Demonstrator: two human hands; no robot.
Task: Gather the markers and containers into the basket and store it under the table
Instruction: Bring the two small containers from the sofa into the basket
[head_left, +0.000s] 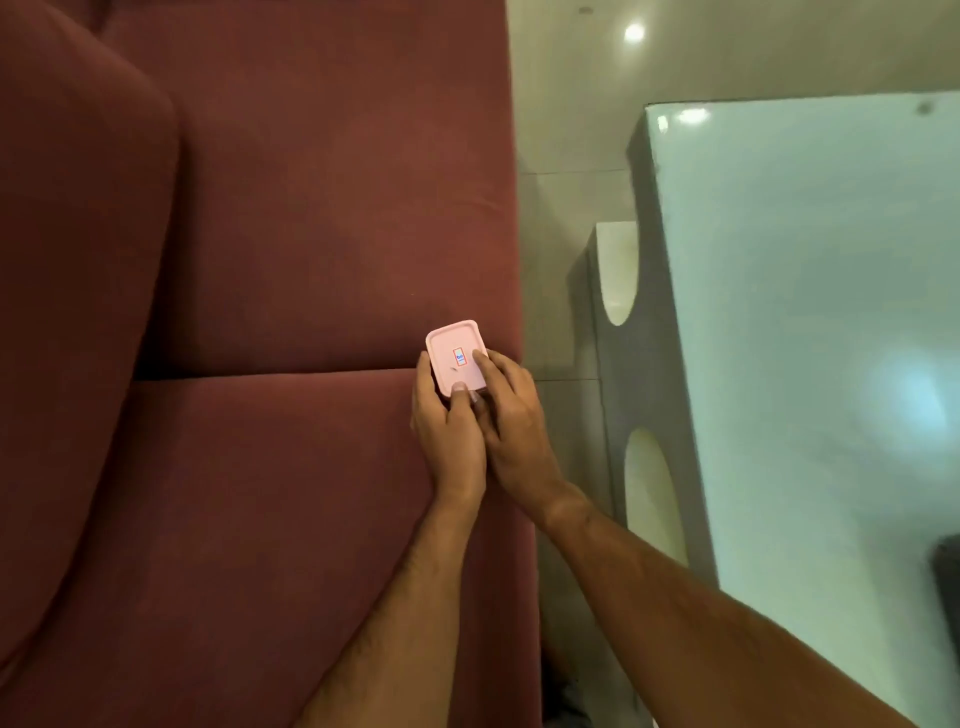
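**Pink container held in both hands over the sofa**

Pink plastic, rectangular with rounded corners, the container sits near the sofa's right edge, just past the seam between two seat cushions. Its lid faces up and carries a small red-and-blue label at the middle. The left hand closes its grip on the container's left side, thumb pressed on the near edge of the lid. The right hand closes its grip on the right side, one finger lying across the lid beside the label. The two hands touch each other below the container. The maroon sofa fills the left of the view, its backrest far left. A pale, glossy tabletop stands to the right, across a strip of tiled floor.
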